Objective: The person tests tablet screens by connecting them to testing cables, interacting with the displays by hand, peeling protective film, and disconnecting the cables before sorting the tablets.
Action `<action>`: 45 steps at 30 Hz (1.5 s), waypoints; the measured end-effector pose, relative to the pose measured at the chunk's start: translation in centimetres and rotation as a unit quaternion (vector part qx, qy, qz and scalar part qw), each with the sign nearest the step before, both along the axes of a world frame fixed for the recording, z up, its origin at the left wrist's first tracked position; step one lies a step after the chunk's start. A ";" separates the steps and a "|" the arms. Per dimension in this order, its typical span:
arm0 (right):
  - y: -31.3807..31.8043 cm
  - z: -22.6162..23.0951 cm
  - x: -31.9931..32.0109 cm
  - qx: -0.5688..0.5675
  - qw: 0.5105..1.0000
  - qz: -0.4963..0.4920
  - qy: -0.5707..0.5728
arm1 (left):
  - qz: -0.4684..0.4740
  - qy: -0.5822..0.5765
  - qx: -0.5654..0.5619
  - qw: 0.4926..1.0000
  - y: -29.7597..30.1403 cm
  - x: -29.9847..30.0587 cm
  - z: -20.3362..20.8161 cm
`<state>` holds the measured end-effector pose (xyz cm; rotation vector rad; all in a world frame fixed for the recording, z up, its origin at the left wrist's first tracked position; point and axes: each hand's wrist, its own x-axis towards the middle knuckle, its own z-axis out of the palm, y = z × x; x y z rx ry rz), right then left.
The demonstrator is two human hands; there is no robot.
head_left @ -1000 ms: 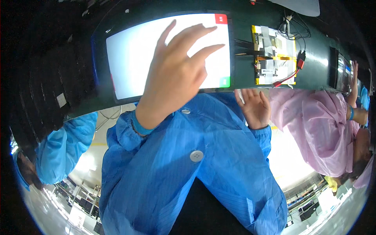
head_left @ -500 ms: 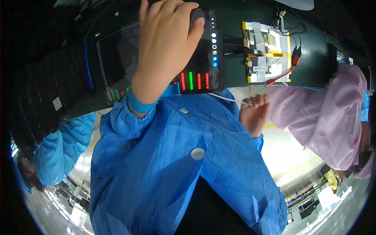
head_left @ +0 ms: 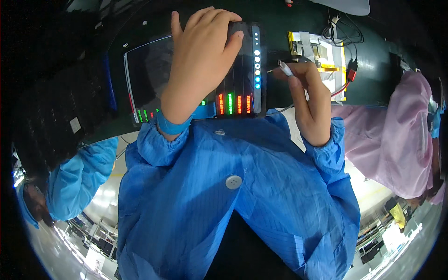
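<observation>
A dark, lit tablet screen (head_left: 154, 65) lies in front of me, with a column of icons along its right side and red and green lines near its lower edge. My left hand (head_left: 200, 56) reaches across it, thumb on the glass and fingers over its far edge, gripping it. Beyond the screen's right edge, my right hand (head_left: 312, 98) pinches the white plug of a charging cable (head_left: 285, 69) between thumb and fingers, the metal tip pointing up and left, apart from the screen. Partly behind this hand lies a bare circuit board and battery assembly (head_left: 333, 51) with strips of tape.
A red cable connector (head_left: 351, 75) lies beside the board, near a tangle of thin black wire (head_left: 343, 30). A co-worker's pink sleeve (head_left: 382, 135) is at the right, another's light blue sleeve (head_left: 81, 182) at the left. The dark table (head_left: 382, 51) runs underneath.
My right hand has risen from below the table edge up beside the screen, bringing the white plug with it. The screen has shifted slightly nearer; my left hand remains on it.
</observation>
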<state>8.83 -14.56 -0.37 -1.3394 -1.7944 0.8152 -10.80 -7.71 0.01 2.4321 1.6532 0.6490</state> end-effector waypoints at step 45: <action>3.5 -0.6 2.3 0.087 0.954 0.204 -0.203 | 0.184 -0.509 -0.169 0.824 -6.1 -13.3 -2.2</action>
